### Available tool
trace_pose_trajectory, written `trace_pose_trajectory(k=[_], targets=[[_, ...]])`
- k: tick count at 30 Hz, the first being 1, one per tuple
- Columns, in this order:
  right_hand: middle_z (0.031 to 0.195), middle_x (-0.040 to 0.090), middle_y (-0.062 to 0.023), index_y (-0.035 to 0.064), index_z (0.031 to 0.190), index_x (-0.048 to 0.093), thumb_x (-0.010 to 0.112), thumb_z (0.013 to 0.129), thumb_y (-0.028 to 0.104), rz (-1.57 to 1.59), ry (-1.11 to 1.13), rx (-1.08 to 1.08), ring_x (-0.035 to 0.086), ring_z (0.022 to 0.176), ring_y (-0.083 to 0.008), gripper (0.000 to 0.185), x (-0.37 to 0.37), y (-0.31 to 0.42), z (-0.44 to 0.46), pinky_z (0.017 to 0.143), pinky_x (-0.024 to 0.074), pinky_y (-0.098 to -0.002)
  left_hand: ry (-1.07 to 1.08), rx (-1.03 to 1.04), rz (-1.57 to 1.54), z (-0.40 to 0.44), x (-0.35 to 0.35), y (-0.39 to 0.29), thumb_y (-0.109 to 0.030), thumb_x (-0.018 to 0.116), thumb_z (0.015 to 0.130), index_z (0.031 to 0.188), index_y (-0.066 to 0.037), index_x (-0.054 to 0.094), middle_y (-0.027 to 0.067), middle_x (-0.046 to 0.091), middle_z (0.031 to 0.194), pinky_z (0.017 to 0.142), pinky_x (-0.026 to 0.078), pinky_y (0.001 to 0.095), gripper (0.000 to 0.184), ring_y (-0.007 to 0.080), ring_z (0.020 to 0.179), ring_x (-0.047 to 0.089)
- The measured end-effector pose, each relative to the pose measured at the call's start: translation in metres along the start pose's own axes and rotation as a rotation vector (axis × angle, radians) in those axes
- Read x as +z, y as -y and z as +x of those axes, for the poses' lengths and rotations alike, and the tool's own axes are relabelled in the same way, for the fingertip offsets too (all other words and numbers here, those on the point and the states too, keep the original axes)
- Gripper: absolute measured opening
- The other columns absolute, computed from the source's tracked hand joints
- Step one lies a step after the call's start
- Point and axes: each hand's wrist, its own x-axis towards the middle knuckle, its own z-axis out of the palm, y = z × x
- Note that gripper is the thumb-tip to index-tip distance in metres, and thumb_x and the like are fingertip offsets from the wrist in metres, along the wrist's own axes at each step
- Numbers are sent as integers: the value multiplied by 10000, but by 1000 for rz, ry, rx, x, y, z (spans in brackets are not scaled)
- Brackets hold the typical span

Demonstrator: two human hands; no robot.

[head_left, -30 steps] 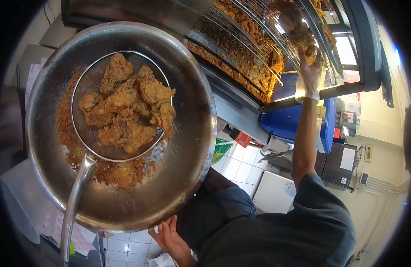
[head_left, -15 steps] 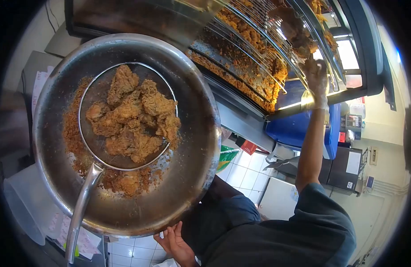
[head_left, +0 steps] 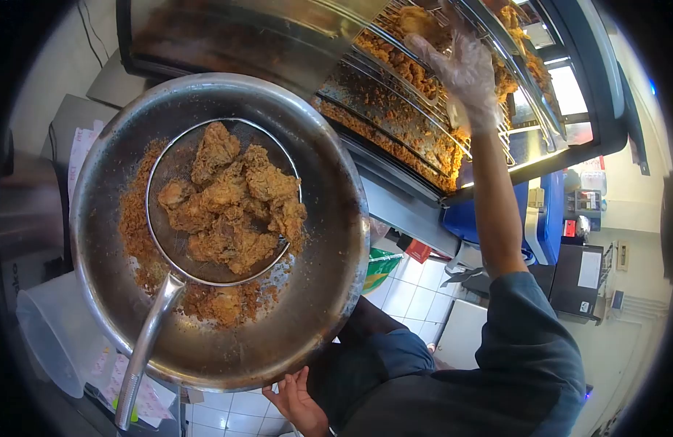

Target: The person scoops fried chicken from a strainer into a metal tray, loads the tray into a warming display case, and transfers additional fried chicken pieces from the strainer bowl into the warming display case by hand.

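My right hand [head_left: 471,80], in a clear plastic glove, reaches into a warming cabinet [head_left: 384,160] at upper right. Its fingers are spread, with no piece visibly gripped. Fried chicken [head_left: 416,22] lies on the wire racks just beyond the fingers. At the bottom, my bare left hand [head_left: 300,404] is open, its fingertips at the lower rim of a large steel basin [head_left: 329,240]. Inside the basin rests a round wire-mesh skimmer [head_left: 143,349], its handle hanging over the rim. Several fried chicken pieces [head_left: 227,193] are heaped on the mesh.
Loose brown crumbs [head_left: 143,240] lie in the basin around the skimmer. A translucent plastic container [head_left: 56,335] stands at lower left. Beyond the cabinet are a blue cooler box [head_left: 548,226] and a dark cabinet [head_left: 573,280]. White floor tiles [head_left: 413,291] show below.
My right hand has moved up and left inside the cabinet, and its fingers now show spread. The basin and skimmer have shifted slightly right and down in view. My left hand stays by the rim.
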Motion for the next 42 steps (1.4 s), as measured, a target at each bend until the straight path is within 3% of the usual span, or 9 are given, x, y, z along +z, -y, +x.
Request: trace_pose_trajectory(k=[4, 8, 13, 18, 23, 28, 31, 34, 42], targets=[[1197, 649, -240, 3, 1413, 479, 490, 937, 636, -193, 325, 359, 668, 1038, -356, 792, -25, -28, -33, 839, 536, -443, 58, 21, -96, 2, -9, 5, -33, 636, 930, 1318, -49, 334, 156, 635, 1105, 968, 540, 509, 492, 286, 1020, 637], [942, 718, -210, -37, 1300, 565, 554, 904, 627, -159, 188, 320, 699, 888, -322, 773, 0, -65, -56, 799, 547, -354, -3, -10, -25, 1, -2, 3, -34, 642, 925, 1317, -53, 335, 156, 627, 1129, 968, 541, 505, 498, 280, 1030, 632], [1151, 704, -120, 77, 1191, 651, 785, 841, 236, 215, 249, 624, 677, 1027, -233, 407, -8, -41, -35, 856, 540, -337, 19, 11, -49, 4, -8, 8, -33, 642, 922, 1296, -58, 349, 151, 630, 1122, 963, 544, 507, 477, 265, 1033, 628], [1141, 701, -110, 56, 1136, 677, 729, 881, 148, 412, 175, 324, 682, 1016, -193, 275, -11, -48, -46, 832, 542, -303, -25, 0, -49, 3, -6, 8, -18, 637, 919, 1272, -62, 350, 151, 636, 1098, 947, 555, 502, 457, 268, 991, 640], [1094, 724, -103, 69, 1162, 685, 776, 853, 248, -67, -69, 24, 712, 977, -227, 368, -10, -96, -77, 808, 562, -299, -39, 15, -44, 2, 2, 4, -4, 634, 917, 1247, -70, 345, 157, 635, 1087, 928, 565, 506, 443, 274, 981, 642], [1065, 726, -147, 15, 1284, 596, 710, 896, 361, -67, 164, 176, 711, 974, -285, 532, -16, -91, -84, 834, 546, -351, -54, -4, -40, 5, -5, 9, 1, 623, 919, 1227, -62, 347, 163, 628, 1099, 937, 560, 512, 418, 290, 998, 635], [1284, 638, -193, 37, 1335, 573, 689, 925, 274, -27, 249, 118, 618, 1198, -293, 488, -33, -86, -88, 1011, 466, -385, -55, -33, -39, 7, -5, 7, 1, 623, 919, 1233, -53, 344, 173, 614, 1125, 944, 556, 514, 423, 302, 1019, 626], [1291, 628, -214, 31, 1335, 574, 677, 931, 326, 109, 286, 531, 604, 1215, -318, 511, -36, -99, -103, 1004, 466, -408, -70, -34, -12, 5, -3, 4, -4, 624, 919, 1238, -44, 356, 184, 599, 1147, 951, 553, 513, 418, 312, 1034, 621], [1258, 621, -205, 39, 1381, 526, 701, 908, 415, -54, 227, 267, 620, 1136, -284, 629, -42, -134, -111, 909, 487, -371, 39, 193, 100, 8, -26, 29, -67, 642, 933, 1191, -26, 419, 204, 610, 1121, 924, 559, 502, 344, 327, 1027, 632]])
